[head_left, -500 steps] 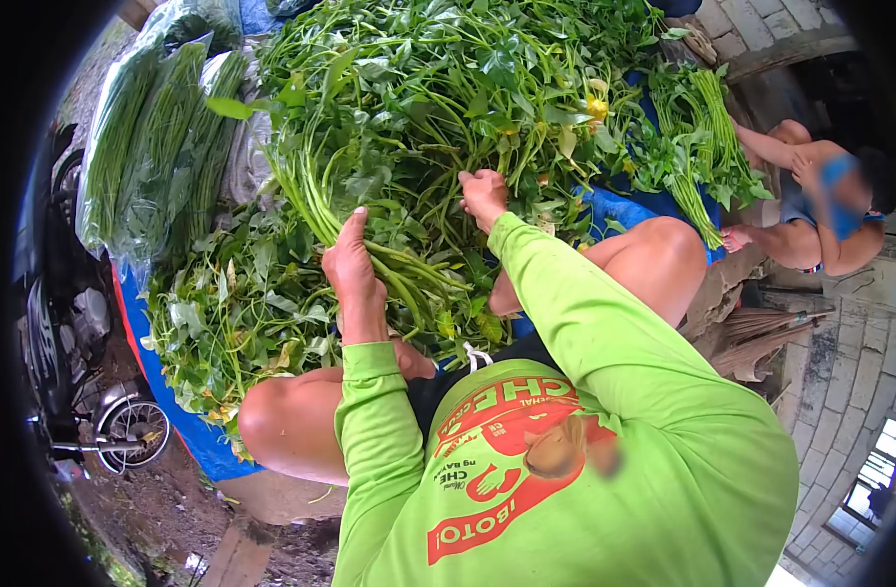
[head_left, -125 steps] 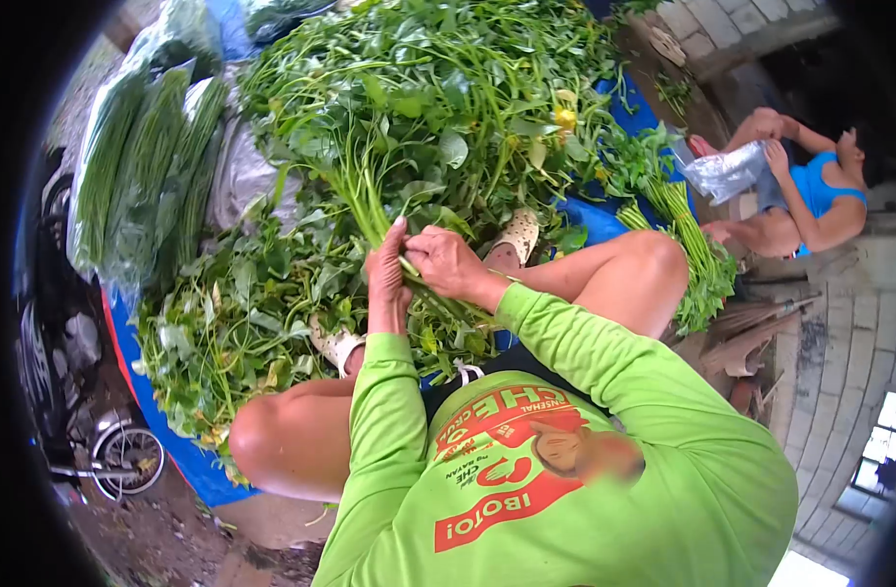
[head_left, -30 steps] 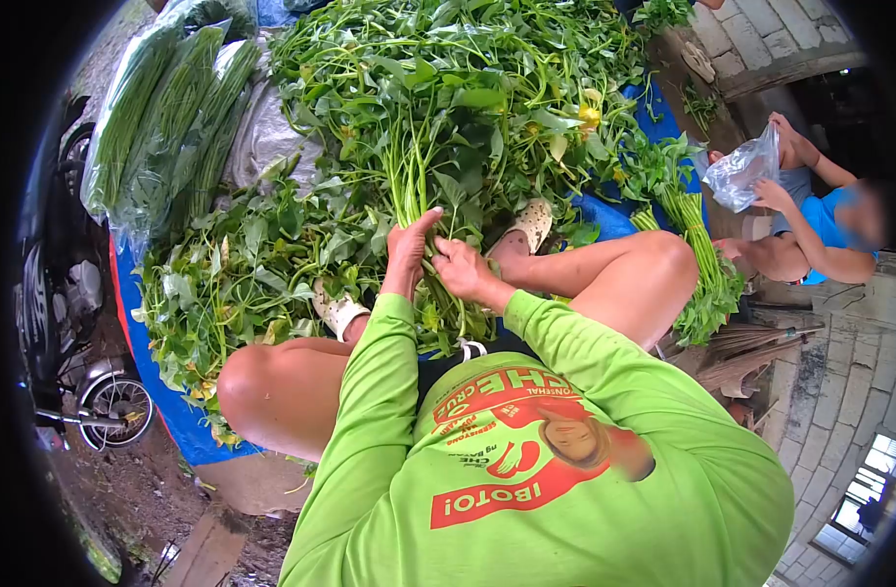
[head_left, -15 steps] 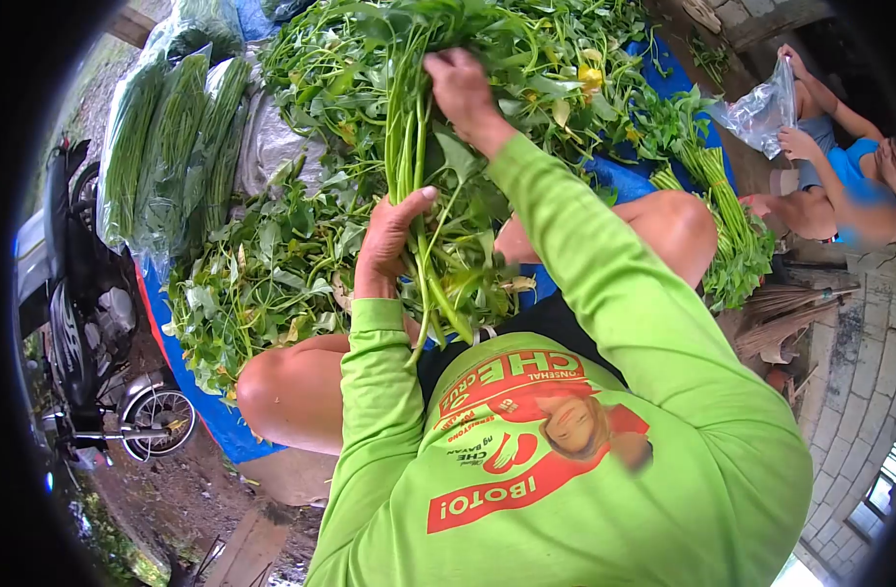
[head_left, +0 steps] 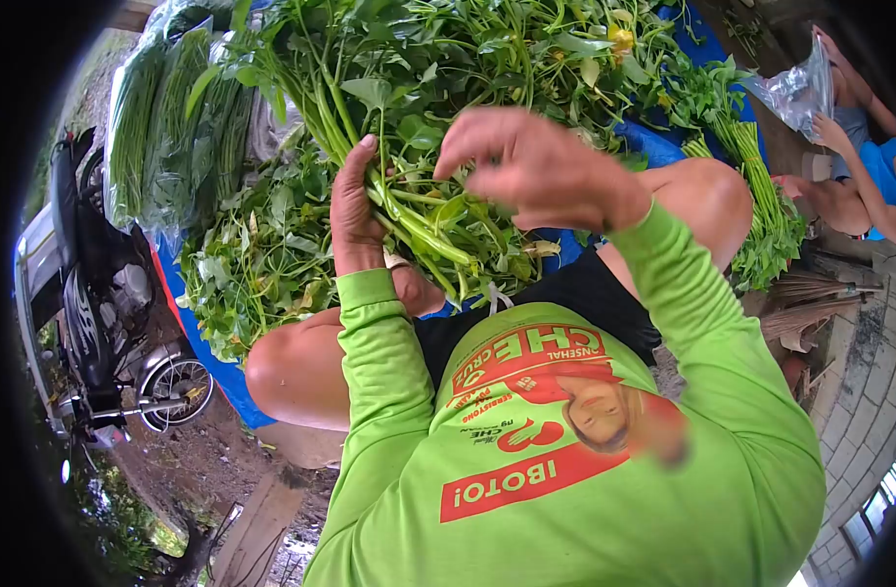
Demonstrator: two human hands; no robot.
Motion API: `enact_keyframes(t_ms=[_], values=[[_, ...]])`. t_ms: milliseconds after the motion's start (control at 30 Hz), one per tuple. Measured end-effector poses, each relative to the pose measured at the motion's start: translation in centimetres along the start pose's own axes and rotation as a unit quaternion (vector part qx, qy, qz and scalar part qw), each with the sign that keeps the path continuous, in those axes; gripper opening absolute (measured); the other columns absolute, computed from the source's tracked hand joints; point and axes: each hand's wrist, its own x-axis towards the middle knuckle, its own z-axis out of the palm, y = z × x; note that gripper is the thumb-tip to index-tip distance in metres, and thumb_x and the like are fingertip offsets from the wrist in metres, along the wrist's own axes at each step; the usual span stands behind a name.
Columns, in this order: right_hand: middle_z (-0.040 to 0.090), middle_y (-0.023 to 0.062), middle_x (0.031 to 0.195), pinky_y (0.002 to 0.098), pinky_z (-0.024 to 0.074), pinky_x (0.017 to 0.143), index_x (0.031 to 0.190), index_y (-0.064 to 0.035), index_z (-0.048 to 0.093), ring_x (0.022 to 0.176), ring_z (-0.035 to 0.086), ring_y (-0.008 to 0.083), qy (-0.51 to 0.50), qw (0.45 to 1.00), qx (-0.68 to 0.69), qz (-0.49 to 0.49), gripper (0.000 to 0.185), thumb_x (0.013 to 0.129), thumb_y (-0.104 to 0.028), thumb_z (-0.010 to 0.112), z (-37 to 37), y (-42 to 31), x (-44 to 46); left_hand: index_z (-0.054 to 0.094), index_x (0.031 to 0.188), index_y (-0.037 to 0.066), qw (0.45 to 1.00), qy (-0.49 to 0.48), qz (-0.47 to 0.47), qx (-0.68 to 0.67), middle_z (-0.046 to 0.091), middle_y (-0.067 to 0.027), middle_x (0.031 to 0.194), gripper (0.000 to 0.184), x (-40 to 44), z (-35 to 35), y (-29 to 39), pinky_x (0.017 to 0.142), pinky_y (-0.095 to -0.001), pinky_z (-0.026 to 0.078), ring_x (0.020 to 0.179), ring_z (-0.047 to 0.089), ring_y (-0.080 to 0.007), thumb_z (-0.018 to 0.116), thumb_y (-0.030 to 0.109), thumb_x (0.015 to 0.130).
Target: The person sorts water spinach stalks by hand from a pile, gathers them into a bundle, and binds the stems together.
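Much loose greenery (head_left: pixel 497 59) is lying unbunched across the upper frame. Bagged stems (head_left: pixel 174 127) are resting upper left, and bundled greens (head_left: pixel 747 161) are lying upper right, both seemingly finished. One stem bunch (head_left: pixel 401 210), seemingly incomplete, is sitting upper centre, grasped in my left hand (head_left: pixel 355 201); my right hand (head_left: pixel 556 174) is hovering blurred, fingers half-curled, contents undeterminable.

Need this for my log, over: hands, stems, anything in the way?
Left hand gripping leafy stems. Right hand apart from them, blurred, contents unclear. Loose greens crowd around; no clear obstruction seen.
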Motion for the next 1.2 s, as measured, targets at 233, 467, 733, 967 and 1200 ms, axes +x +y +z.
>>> enact_keyframes(t_ms=[233,467,733,967,1200], values=[[0.071,0.0137,0.089,0.0449,0.0547,0.077,0.098,-0.0012,0.075,0.087,0.069,0.0345,0.129,0.985,-0.099,-0.054,0.009,0.094,-0.010,0.075,5.4,0.2,-5.8,0.074,0.110,0.006,0.999,0.004,0.017,0.039,0.076,-0.0050,0.088,0.021,-0.1,1.9,0.5,0.063,-0.0361,0.067,0.068,0.074,-0.0179,0.078,0.025,0.100],[0.069,0.0146,0.080,0.0475,0.0531,0.071,0.088,-0.0010,0.073,0.079,0.068,0.0365,0.107,0.990,-0.087,0.035,0.013,0.095,-0.012,0.075,5.1,-4.1,-10.3,0.071,0.106,0.000,0.988,0.075,0.064,0.117,0.069,-0.0056,0.080,0.030,-0.2,3.9,-0.7,0.058,-0.0299,0.059,0.063,0.067,-0.0163,0.088,0.020,0.091],[0.072,0.0133,0.090,0.0424,0.0550,0.070,0.111,-0.0052,0.077,0.079,0.070,0.0291,0.130,0.979,-0.142,0.061,0.015,0.099,-0.013,0.073,8.3,0.5,-9.7,0.072,0.100,0.000,0.982,0.156,0.092,0.059,0.068,-0.0062,0.079,0.022,1.2,3.5,-0.3,0.059,-0.0357,0.061,0.063,0.067,-0.0188,0.086,0.015,0.093],[0.076,0.0152,0.098,0.0341,0.0542,0.068,0.116,-0.0005,0.077,0.085,0.069,0.0115,0.299,0.859,0.372,0.183,0.018,0.104,-0.013,0.071,13.0,6.6,-4.6,0.073,0.101,-0.001,0.961,0.167,0.219,0.033,0.070,-0.0065,0.086,0.020,1.0,2.8,-1.1,0.061,-0.0363,0.061,0.069,0.069,-0.0194,0.086,0.012,0.093],[0.077,0.0208,0.109,0.0434,0.0609,0.080,0.113,-0.0002,0.076,0.091,0.074,0.0393,-0.007,0.925,-0.232,0.301,0.025,0.090,0.002,0.067,9.2,7.1,-12.6,0.073,0.103,0.006,0.975,0.136,0.173,-0.036,0.072,-0.0046,0.087,0.018,-0.9,0.3,3.4,0.067,-0.0356,0.064,0.072,0.070,-0.0177,0.085,0.018,0.095]])
